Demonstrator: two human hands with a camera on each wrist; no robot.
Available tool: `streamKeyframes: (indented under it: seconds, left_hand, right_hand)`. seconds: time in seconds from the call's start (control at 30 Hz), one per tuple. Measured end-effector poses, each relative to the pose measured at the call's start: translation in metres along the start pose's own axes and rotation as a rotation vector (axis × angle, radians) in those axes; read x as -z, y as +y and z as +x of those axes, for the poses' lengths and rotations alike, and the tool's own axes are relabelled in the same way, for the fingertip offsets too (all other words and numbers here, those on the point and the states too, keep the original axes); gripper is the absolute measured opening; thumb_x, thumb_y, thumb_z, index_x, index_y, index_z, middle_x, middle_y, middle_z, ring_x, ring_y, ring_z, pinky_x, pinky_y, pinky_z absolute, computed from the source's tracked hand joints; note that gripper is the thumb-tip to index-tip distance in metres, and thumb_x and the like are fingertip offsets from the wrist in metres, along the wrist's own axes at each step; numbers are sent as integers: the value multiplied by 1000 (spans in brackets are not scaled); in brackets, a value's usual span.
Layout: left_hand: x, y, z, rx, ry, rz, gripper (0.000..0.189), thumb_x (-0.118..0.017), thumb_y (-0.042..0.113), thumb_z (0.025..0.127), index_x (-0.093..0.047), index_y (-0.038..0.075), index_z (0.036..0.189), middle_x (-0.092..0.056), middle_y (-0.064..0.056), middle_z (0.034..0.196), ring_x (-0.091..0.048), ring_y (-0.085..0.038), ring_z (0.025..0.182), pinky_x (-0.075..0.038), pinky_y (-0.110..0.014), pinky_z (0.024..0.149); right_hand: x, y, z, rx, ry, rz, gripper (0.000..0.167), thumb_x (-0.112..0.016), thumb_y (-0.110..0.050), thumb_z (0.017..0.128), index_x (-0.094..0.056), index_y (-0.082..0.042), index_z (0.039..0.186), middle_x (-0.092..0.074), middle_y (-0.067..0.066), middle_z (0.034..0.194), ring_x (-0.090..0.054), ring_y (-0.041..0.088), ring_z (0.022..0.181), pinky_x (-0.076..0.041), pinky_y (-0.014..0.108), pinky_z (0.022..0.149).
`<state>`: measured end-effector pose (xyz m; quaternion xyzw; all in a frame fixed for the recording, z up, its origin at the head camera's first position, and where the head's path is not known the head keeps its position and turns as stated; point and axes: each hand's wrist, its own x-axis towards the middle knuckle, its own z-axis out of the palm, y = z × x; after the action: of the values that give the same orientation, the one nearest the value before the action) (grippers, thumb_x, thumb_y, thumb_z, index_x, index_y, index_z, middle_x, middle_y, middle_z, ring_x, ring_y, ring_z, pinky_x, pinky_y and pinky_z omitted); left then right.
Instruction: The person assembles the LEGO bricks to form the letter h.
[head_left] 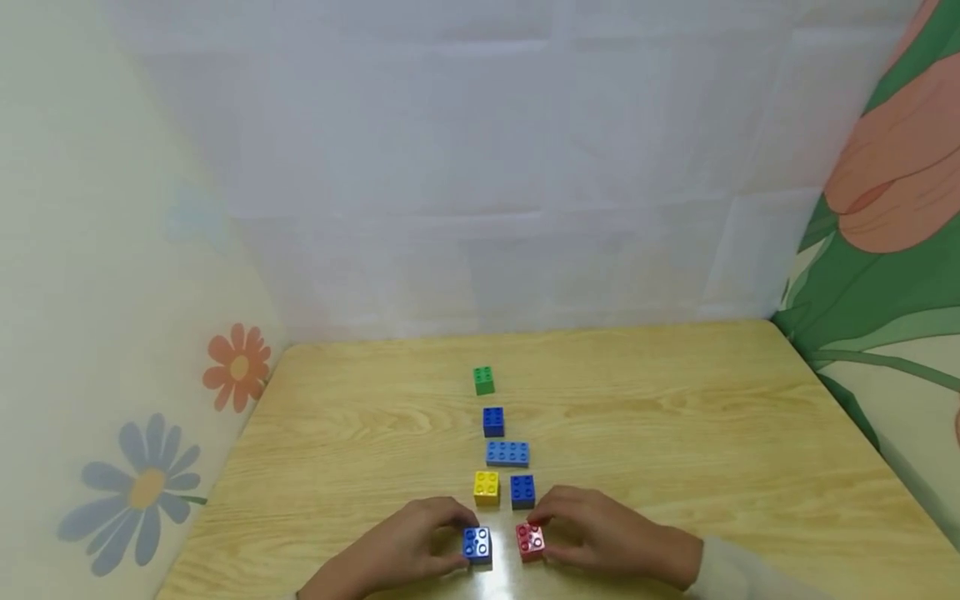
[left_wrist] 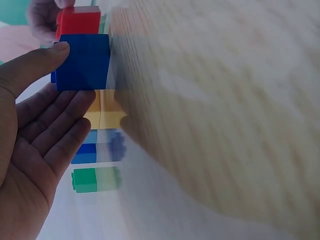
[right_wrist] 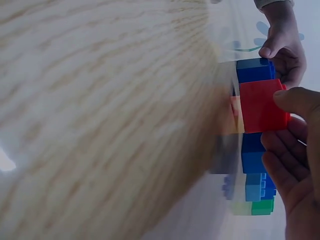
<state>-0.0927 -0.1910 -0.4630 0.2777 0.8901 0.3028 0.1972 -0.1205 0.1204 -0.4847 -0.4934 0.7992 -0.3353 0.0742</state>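
Observation:
Near the table's front edge my left hand (head_left: 423, 540) pinches a blue toy brick (head_left: 477, 545) between thumb and fingers. Opposite it, my right hand (head_left: 583, 530) grips a red toy brick (head_left: 530, 542) the same way, with a small gap between the two bricks. In the left wrist view the thumb lies on the blue brick (left_wrist: 84, 62); the right wrist view has the thumb on the red brick (right_wrist: 261, 106). Just beyond the hands stand a yellow brick (head_left: 486, 488) and a dark blue brick (head_left: 522, 492), side by side.
Farther back, a long light blue brick (head_left: 507, 453), another dark blue brick (head_left: 493, 422) and a green brick (head_left: 483, 380) stand in a rough line on the wooden table (head_left: 360, 417). A white sheet (head_left: 495, 167) hangs behind the table; flower-patterned panels flank it.

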Motion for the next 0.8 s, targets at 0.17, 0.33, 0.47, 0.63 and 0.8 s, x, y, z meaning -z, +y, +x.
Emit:
streamKeyframes:
  seconds: [0.17, 0.33, 0.47, 0.63, 0.8]
  left_hand:
    - [-1, 2, 4, 3, 0, 1, 36, -71, 45, 87, -64, 25, 116, -62, 19, 107, -59, -1, 101, -54, -28, 88]
    - [-2, 5, 6, 15, 0, 1, 36, -71, 45, 86, -65, 25, 115, -62, 20, 106, -59, 0, 100, -54, -28, 88]
    - [-3, 6, 8, -4, 8, 16, 34, -72, 42, 86, -65, 24, 114, -63, 19, 106, -59, -1, 100, -54, -28, 88]
    - [-3, 7, 11, -23, 14, 39, 33, -72, 41, 87, -65, 23, 114, -63, 19, 106, -59, -1, 100, -54, -28, 88]
    - [-4, 7, 14, -11, 2, 29, 34, -71, 44, 87, -65, 25, 114, -63, 19, 107, -59, 0, 99, -54, -27, 87]
  right_hand:
    - [6, -3, 1, 8, 24, -3, 32, -66, -28, 94, -60, -22, 126, -59, -13, 120, -57, 2, 108, -51, 23, 92]
    - [9, -6, 3, 40, 68, 0, 32, -66, -28, 95, -60, -24, 125, -59, -13, 120, -57, 2, 109, -52, 22, 91]
    - [10, -9, 5, 69, 106, -4, 30, -65, -30, 95, -60, -23, 124, -59, -13, 121, -57, 3, 110, -52, 23, 92]
    - [12, -13, 9, 76, 138, 18, 31, -65, -29, 95, -60, -23, 125, -59, -12, 120, -57, 4, 110, -53, 24, 91]
    - [13, -19, 12, 92, 166, 30, 34, -68, -25, 94, -59, -21, 126, -60, -11, 119, -58, 4, 109, -55, 28, 88]
